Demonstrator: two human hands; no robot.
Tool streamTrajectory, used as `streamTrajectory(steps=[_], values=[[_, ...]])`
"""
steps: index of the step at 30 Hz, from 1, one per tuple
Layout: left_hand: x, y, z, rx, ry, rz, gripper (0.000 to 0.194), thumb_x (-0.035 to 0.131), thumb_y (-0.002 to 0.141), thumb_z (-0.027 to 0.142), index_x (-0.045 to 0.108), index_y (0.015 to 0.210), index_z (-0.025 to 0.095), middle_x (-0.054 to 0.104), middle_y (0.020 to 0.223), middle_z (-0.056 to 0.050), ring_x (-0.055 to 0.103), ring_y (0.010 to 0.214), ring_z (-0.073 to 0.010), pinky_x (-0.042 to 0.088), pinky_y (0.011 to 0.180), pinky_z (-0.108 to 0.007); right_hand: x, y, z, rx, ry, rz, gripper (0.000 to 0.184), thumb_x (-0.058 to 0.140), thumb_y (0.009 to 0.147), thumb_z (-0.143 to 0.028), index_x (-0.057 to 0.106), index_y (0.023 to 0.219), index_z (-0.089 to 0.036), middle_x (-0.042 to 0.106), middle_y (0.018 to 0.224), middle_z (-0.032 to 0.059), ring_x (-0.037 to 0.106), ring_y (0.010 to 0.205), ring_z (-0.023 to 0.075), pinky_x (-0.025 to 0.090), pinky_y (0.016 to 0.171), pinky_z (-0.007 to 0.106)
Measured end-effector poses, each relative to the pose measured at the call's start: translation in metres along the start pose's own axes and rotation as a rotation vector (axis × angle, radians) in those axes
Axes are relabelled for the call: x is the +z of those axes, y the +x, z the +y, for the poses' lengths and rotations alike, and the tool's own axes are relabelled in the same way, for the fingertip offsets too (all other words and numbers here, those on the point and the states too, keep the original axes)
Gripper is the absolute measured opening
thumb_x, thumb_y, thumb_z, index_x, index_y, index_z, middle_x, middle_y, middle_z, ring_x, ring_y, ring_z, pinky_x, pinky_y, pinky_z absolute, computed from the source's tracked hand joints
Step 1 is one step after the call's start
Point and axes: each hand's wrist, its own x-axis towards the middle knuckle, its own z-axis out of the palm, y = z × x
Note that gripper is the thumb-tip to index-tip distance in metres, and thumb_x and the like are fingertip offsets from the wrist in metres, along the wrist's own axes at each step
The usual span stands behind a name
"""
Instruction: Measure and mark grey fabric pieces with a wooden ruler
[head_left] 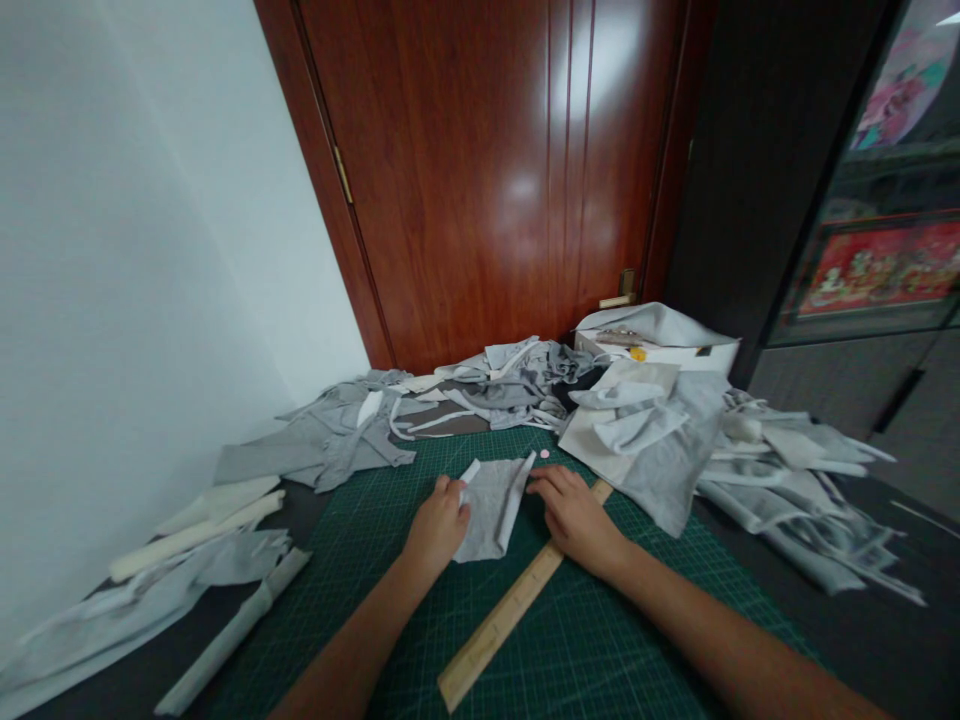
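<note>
A small piece of grey cloth [487,515] lies on the green cutting mat [360,560], its left and right edges folded over. My left hand [439,525] pinches the left edge between thumb and fingers. Alongside the right folded edge is my right hand [576,515], fingers reaching out with their tips at the cloth; its thumb is hidden. A wooden ruler [506,620] runs diagonally over the mat, partly under my right hand. Just beyond the cloth sits a small pink disc [544,454].
Grey garment pieces [322,435] pile up at the back left, with rolled cloth [232,635] nearer me. More grey cloth [660,430] overlaps the mat at right, before a white box [709,355]. A scrap heap [795,490] lies far right. Behind stands a wooden door [465,180].
</note>
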Motion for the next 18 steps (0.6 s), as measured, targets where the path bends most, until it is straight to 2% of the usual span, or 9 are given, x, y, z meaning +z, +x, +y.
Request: streamTrajectory(steps=[4, 6, 9, 13, 18], values=[[0.001, -0.002, 0.007, -0.03, -0.083, 0.038, 0.022, 0.054, 0.083, 0.01, 0.052, 0.105, 0.014, 0.053, 0.108, -0.008, 0.06, 0.098, -0.015, 0.042, 0.088, -0.024, 0.0, -0.001, -0.023, -0.289, 0.103, -0.104, 0.038, 0.042, 0.091, -0.018, 0.048, 0.129, -0.019, 0.048, 0.137, 0.008, 0.036, 0.127, 0.0197, 0.026, 0.104, 0.037], [-0.001, -0.002, 0.009, -0.055, -0.07, 0.026, 0.02, 0.054, 0.082, 0.01, 0.05, 0.102, 0.015, 0.054, 0.106, -0.007, 0.06, 0.097, -0.0146, 0.043, 0.086, -0.023, 0.001, 0.0, -0.034, -0.371, 0.11, -0.188, 0.04, 0.042, 0.094, -0.026, 0.044, 0.134, -0.022, 0.048, 0.138, 0.0072, 0.038, 0.126, 0.0199, 0.026, 0.103, 0.038], [-0.003, -0.002, 0.006, -0.08, -0.032, 0.014, 0.015, 0.054, 0.084, 0.014, 0.05, 0.098, 0.016, 0.056, 0.102, -0.006, 0.061, 0.092, -0.0158, 0.044, 0.082, -0.025, 0.002, 0.002, -0.04, -0.341, 0.067, -0.254, 0.04, 0.04, 0.095, -0.035, 0.045, 0.133, -0.023, 0.054, 0.128, 0.0081, 0.046, 0.113, 0.0216, 0.033, 0.094, 0.038], [-0.005, 0.0, -0.003, -0.096, 0.038, 0.005, 0.007, 0.049, 0.088, 0.017, 0.05, 0.095, 0.017, 0.058, 0.096, -0.006, 0.06, 0.088, -0.0176, 0.044, 0.08, -0.028, -0.002, 0.004, -0.035, -0.258, -0.017, -0.24, 0.033, 0.041, 0.094, -0.04, 0.058, 0.115, -0.021, 0.059, 0.11, 0.0085, 0.048, 0.102, 0.0227, 0.036, 0.088, 0.038], [-0.013, 0.002, -0.015, -0.105, 0.143, 0.063, 0.019, 0.04, 0.088, 0.01, 0.052, 0.102, 0.013, 0.055, 0.107, -0.012, 0.052, 0.104, -0.0233, 0.039, 0.091, -0.036, -0.002, 0.004, -0.031, -0.312, 0.0, -0.176, 0.023, 0.047, 0.092, -0.035, 0.059, 0.102, -0.018, 0.051, 0.13, 0.0094, 0.035, 0.127, 0.0247, 0.026, 0.103, 0.041]])
